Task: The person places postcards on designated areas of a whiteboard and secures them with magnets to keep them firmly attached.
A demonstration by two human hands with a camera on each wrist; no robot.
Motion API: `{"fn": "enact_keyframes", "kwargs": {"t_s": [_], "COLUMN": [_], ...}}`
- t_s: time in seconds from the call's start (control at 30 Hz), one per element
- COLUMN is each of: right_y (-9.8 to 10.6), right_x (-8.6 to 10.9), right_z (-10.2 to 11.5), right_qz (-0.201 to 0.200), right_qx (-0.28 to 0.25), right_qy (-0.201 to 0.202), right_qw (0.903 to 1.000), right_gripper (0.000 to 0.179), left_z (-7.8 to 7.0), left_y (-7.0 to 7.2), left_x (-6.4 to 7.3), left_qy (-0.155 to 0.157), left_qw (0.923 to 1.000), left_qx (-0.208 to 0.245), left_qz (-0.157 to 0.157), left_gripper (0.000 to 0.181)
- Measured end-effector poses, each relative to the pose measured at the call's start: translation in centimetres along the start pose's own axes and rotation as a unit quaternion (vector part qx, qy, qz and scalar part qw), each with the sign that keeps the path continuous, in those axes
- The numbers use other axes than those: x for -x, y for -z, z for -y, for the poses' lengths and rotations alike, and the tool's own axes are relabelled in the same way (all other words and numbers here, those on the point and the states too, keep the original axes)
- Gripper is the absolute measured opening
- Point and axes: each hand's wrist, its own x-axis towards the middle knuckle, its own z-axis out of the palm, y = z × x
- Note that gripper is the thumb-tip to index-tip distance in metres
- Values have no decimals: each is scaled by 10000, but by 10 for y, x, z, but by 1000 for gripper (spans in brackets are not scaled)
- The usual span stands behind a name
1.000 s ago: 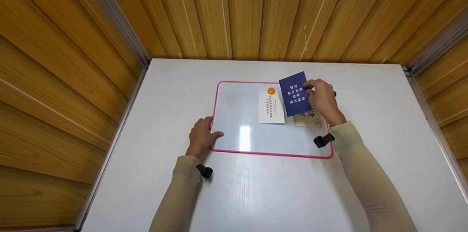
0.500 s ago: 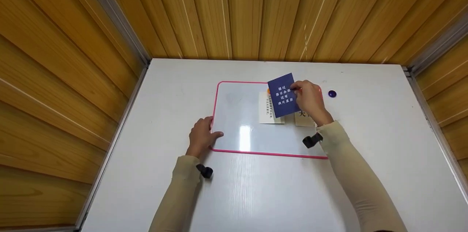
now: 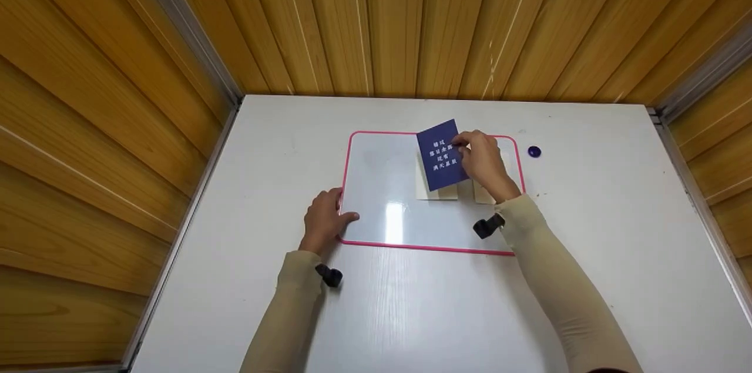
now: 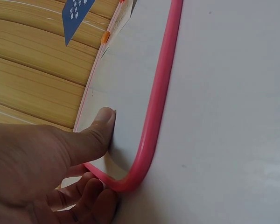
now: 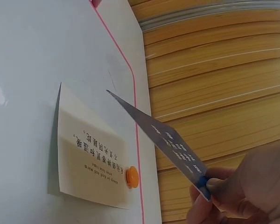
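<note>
My left hand (image 3: 324, 219) grips the left edge of a whiteboard (image 3: 376, 185) with a pink frame. In the left wrist view its thumb (image 4: 100, 128) lies on the board's face and the fingers curl at the rim. My right hand (image 3: 484, 161) pinches a dark blue card (image 3: 442, 161) with white characters, raised over the board. A small blue thing (image 5: 203, 181) shows by the thumb in the right wrist view. Under the blue card, a cream card (image 5: 91, 158) printed with characters is held on the board by an orange magnet (image 5: 132, 177), hidden in the head view.
Another cream card (image 3: 483, 193) lies on the board, partly behind my right hand. A dark blue round magnet (image 3: 534, 151) sits on the white table (image 3: 611, 214) right of the board. Wood-patterned walls (image 3: 388, 20) stand behind and at the sides.
My right hand has moved left with the blue card, which now covers much of the left cream card and the orange magnet. The round magnet on the table has come into full view. My left hand stays put.
</note>
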Motion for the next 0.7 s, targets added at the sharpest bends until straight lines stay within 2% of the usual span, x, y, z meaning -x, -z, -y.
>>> {"fn": "enact_keyframes", "kwargs": {"t_s": [0.3, 0.7], "right_y": [-10, -31], "right_x": [-2, -7], "right_z": [10, 22], "right_qz": [133, 205], "right_qx": [65, -215], "right_qy": [-45, -22], "right_qw": [9999, 9996], "right_gripper": [25, 24], "left_z": [0, 0], "left_y": [-1, -1], "left_x": [-1, -2], "left_qy": [45, -28], "left_qw": [10000, 10000], "left_qx": [8, 36], "left_qz": [14, -1], "left_gripper": [72, 69]}}
